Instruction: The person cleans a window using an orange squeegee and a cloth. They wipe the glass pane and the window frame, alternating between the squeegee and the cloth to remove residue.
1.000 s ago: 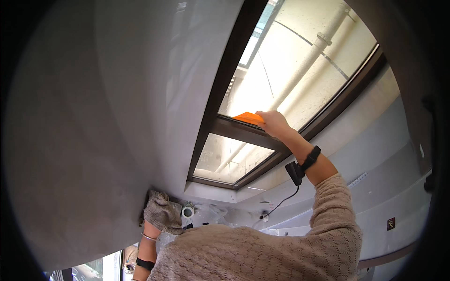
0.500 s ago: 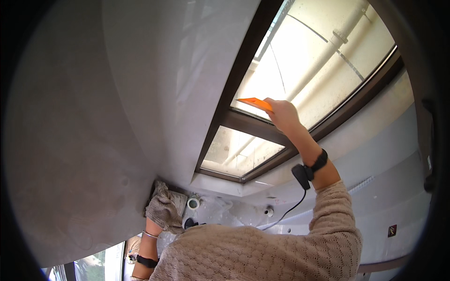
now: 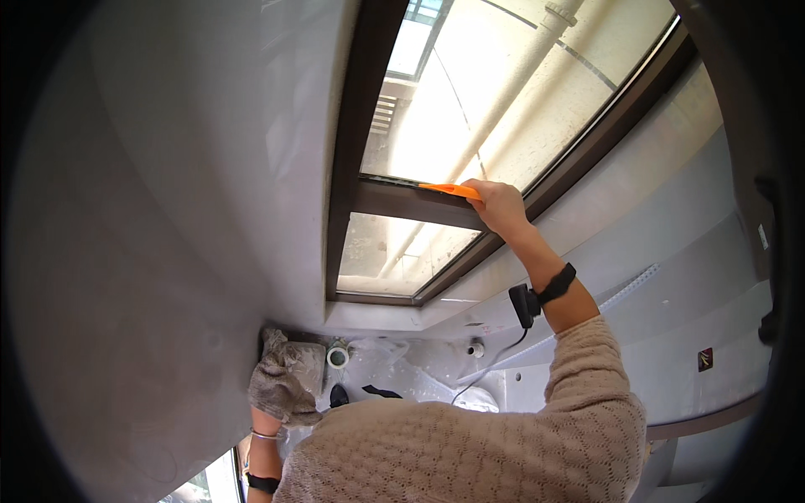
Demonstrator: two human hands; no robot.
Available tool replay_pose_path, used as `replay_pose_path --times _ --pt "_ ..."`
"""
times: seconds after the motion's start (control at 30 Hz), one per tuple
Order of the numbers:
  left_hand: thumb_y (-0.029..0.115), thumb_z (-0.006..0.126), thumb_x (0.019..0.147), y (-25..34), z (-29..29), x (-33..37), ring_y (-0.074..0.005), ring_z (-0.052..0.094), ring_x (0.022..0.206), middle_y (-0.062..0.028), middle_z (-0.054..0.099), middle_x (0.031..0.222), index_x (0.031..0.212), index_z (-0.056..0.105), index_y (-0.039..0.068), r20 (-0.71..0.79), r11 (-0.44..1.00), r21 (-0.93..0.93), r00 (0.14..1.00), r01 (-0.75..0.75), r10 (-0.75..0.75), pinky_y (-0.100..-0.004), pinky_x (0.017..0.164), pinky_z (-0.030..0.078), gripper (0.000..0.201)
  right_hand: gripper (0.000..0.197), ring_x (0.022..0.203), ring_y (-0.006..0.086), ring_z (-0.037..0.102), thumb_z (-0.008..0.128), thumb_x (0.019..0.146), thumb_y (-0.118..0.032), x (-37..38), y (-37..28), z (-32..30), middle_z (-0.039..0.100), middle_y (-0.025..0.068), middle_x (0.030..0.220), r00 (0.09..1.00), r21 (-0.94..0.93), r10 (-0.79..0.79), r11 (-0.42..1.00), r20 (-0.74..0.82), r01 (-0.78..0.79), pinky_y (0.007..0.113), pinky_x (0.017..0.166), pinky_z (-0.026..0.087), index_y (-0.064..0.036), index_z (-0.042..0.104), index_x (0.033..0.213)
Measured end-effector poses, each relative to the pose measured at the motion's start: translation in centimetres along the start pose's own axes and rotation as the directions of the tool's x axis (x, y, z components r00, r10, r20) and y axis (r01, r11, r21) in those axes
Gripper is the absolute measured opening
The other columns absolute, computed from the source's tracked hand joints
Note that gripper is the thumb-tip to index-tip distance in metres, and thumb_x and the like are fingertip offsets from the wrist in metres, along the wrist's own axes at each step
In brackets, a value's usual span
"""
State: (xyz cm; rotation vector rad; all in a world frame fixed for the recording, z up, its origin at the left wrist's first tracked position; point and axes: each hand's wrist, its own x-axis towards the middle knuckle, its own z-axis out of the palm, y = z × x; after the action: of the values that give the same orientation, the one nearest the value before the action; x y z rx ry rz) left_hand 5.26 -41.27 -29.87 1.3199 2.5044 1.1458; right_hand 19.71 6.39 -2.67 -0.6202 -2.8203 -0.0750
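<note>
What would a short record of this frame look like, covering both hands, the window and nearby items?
Right hand: raised, gripping an orange flat tool
Tool position: at the upper pane's lower edge; exact contact unclear
Left hand: lowered, mostly hidden by a grey-brown cloth
Window frame: dark brown, crossbar between two panes
Right forearm: black strapped device with cable
Nearby: white ring-shaped roll, right of the cloth

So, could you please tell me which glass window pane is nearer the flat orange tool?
The larger, upper glass pane: the flat orange tool in the right hand is at its lower edge; the smaller pane lies below the brown crossbar.
</note>
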Motion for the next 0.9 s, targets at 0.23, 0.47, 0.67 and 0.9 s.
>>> replay_pose_path --times 0.23,0.47,0.67,0.9 --pt "0.019 0.068 0.077 1.4 -0.4 1.0 -0.0305 0.056 0.102 -0.0135 0.060 0.111 0.114 0.057 0.003 0.036 0.969 -0.231 0.996 0.091 -0.085 -0.0374 0.090 0.045 0.041 0.016 0.068 0.0279 0.065 0.063 0.082 -0.012 -3.0 3.9 -0.9 0.066 0.0085 0.077 0.979 -0.141 0.015 0.989 -0.203 -0.045 0.037 0.060 0.051 -0.0185 0.067 0.096" --pt "0.018 0.067 0.079 1.7 -0.5 1.8 -0.0294 0.057 0.102 -0.0136 0.060 0.110 0.112 0.058 0.003 0.055 0.998 -0.060 0.998 -0.025 0.028 -0.0359 0.091 0.044 0.038 0.016 0.070 0.0306 0.064 0.064 0.082 -0.013 -4.2 5.1 -0.7 0.066 0.0123 0.080 0.935 -0.081 0.100 0.988 -0.340 -0.135 0.036 0.062 0.051 -0.0168 0.069 0.097" --pt "0.018 0.065 0.081 0.6 0.4 1.5 -0.0285 0.057 0.101 -0.0134 0.059 0.108 0.114 0.056 0.003 0.086 0.947 -0.318 0.996 0.046 -0.019 -0.0357 0.090 0.045 0.038 0.019 0.068 0.0283 0.064 0.064 0.081 -0.011 -4.2 5.2 -2.2 0.067 0.0081 0.079 0.953 -0.124 -0.003 0.992 -0.302 -0.036 0.035 0.060 0.050 -0.0191 0.069 0.098" --pt "0.018 0.066 0.080 0.9 0.5 2.0 -0.0304 0.056 0.100 -0.0134 0.059 0.106 0.113 0.056 0.003 0.100 0.991 -0.111 0.991 -0.081 0.092 -0.0350 0.089 0.045 0.037 0.018 0.067 0.0284 0.064 0.063 0.084 -0.016 -2.7 3.4 -3.4 0.065 0.0103 0.074 0.975 -0.164 -0.005 0.986 -0.221 -0.032 0.037 0.059 0.050 -0.0185 0.066 0.102"
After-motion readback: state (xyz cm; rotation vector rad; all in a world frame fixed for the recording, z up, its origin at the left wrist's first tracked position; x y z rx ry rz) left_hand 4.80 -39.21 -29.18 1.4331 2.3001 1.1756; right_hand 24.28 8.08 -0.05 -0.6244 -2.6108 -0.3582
